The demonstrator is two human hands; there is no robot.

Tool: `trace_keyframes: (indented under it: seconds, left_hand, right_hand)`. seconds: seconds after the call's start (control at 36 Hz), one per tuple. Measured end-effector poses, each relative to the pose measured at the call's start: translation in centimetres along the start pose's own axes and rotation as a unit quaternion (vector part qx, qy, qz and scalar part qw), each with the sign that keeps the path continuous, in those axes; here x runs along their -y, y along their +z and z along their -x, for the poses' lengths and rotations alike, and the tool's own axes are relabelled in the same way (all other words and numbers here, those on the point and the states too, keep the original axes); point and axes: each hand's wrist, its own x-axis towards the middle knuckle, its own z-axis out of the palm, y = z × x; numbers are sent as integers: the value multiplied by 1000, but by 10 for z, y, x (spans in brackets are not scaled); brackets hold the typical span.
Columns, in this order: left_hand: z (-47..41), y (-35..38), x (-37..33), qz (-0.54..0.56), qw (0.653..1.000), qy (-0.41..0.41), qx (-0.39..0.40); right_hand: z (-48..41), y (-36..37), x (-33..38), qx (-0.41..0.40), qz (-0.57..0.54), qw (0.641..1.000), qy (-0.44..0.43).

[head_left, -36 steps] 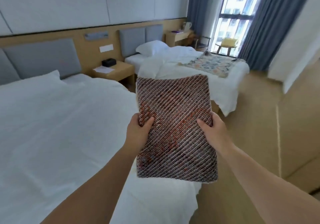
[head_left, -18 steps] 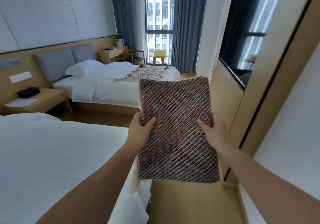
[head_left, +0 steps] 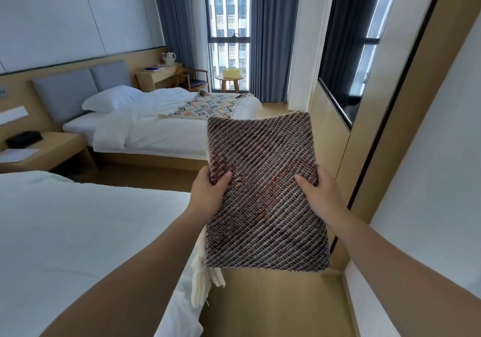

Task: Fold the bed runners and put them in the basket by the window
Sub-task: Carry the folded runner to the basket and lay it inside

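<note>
Folded bed runner [head_left: 265, 193]: brown, diagonal weave with rust-red flecks. Centre of the frame, held up in the air as a flat rectangle. Cream tassels [head_left: 203, 279] hang from its lower left corner.

Left hand [head_left: 208, 193]: grips the runner's left edge near mid-height, thumb on the front face, fingers hidden behind the cloth.

Right hand [head_left: 318, 196]: grips the right edge at about the same height, thumb on front, fingers behind.

Second bed runner [head_left: 208, 106]: pale, with a geometric pattern in orange and black. Lies unfolded across the foot of the far bed [head_left: 145, 133], centre of the frame above the held runner.

Basket [head_left: 231, 72]: yellow, upper centre, on a small round table [head_left: 229, 79] directly before the window [head_left: 229, 24]. Well apart from both runners.

Near bed [head_left: 78, 232]: white cover, lower left.

Pillow [head_left: 109, 100]: white, at the head of the far bed.

Nightstand [head_left: 52, 149]: wooden, left edge, between the two beds; bears a black box [head_left: 24, 139] and a sheet of paper [head_left: 15, 154].

Desk [head_left: 156, 75]: wooden, beyond the far bed, with a white kettle [head_left: 170, 57] on it and a chair [head_left: 194, 79] just beside.

Curtains [head_left: 270, 37]: blue-grey, drawn back on either side of the window.

Dark screen [head_left: 343, 58]: on the wall panel, upper right.
</note>
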Motion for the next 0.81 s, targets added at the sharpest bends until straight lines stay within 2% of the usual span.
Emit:
trace_keyframes:
  seconds: [0.56,0.81]
  left_hand:
    - [-198,-25,39,62,995,11,81]
    - [-278,-7,46,56,991,19,124]
  right_hand:
    - [-143,97,30,-66,41,997,4]
    - [-206,118,19,-102,47,993,22]
